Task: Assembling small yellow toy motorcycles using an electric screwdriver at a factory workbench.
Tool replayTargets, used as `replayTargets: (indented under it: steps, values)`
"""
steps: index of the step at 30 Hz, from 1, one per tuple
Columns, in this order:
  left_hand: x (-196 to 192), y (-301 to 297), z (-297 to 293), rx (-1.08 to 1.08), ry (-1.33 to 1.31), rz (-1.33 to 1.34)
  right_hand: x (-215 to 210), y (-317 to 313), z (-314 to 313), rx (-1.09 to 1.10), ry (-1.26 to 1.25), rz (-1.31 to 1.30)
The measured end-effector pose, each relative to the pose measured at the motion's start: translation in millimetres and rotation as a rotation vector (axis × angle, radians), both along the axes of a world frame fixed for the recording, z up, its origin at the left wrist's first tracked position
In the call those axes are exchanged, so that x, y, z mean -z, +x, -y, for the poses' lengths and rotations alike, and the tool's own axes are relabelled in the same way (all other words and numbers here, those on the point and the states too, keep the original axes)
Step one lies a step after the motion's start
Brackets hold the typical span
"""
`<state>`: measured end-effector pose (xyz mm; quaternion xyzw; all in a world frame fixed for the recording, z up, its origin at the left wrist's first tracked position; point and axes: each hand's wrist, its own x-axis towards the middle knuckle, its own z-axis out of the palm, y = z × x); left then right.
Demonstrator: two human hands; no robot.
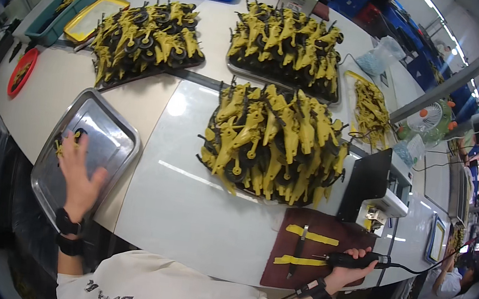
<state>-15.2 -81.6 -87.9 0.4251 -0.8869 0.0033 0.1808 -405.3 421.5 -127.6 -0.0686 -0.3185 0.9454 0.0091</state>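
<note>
My left hand [80,177] reaches over a shiny metal tray [102,108] on the left, fingers stretched out and apart. Right at its fingertips is a small yellow-and-black part [61,146], partly covered by the hand; whether they touch, I cannot tell. A black corded electric screwdriver [352,260] is gripped in my right hand [351,272], its thin bit pointing left. Under the bit lies a dark red mat [277,274] with yellow tape strips [315,237] and a slim dark tool [301,248] across them.
A tall pile of yellow-and-black parts [276,145] stands ahead, with two more loaded trays [286,44] [148,40] behind. A black-and-white machine [370,191] borders the mat. Around sit a red bowl [12,89], a green bin [40,32] and a tray of yellow pieces [372,109].
</note>
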Motion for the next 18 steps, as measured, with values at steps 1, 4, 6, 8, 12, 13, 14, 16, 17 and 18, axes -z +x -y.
replayTargets:
  steps: [1,4,6,8,12,13,14,16,17,18]
  values:
    - [12.7,-16.0,-12.7,-0.089,0.247,0.202,1.8,1.7,-2.3,0.004,-0.009,0.013]
    - [36.3,-19.0,-2.3,-0.066,0.247,0.14,0.6,1.4,-3.9,0.024,0.034,0.009]
    - [34.9,-27.5,12.0,-0.089,0.225,0.125,-6.7,-1.7,4.0,0.004,0.032,-0.021]
    - [22.0,-26.1,0.6,-0.019,0.186,0.057,-9.0,0.9,-1.3,0.033,0.06,0.02]
    - [-92.8,-108.6,-55.6,0.683,0.043,-0.505,-9.4,-0.9,5.3,0.054,0.124,0.042]
    - [-105.8,-167.8,-70.1,0.986,-0.112,-0.786,-6.8,-0.4,-0.4,0.035,0.106,0.021]
    - [-133.9,-214.4,-90.9,1.012,-0.076,-0.535,-7.5,7.7,-12.6,0.086,0.116,0.053]
    - [-147.2,-287.8,-98.9,1.016,-0.035,-0.267,-13.5,10.4,-2.2,0.076,0.106,0.041]
    - [-125.2,-318.1,-94.9,1.006,0.002,-0.259,-11.1,6.6,2.8,0.057,0.104,0.06]
    - [-125.2,-325.0,-90.7,0.931,-0.008,-0.083,-8.3,-0.3,7.0,0.019,0.098,0.076]
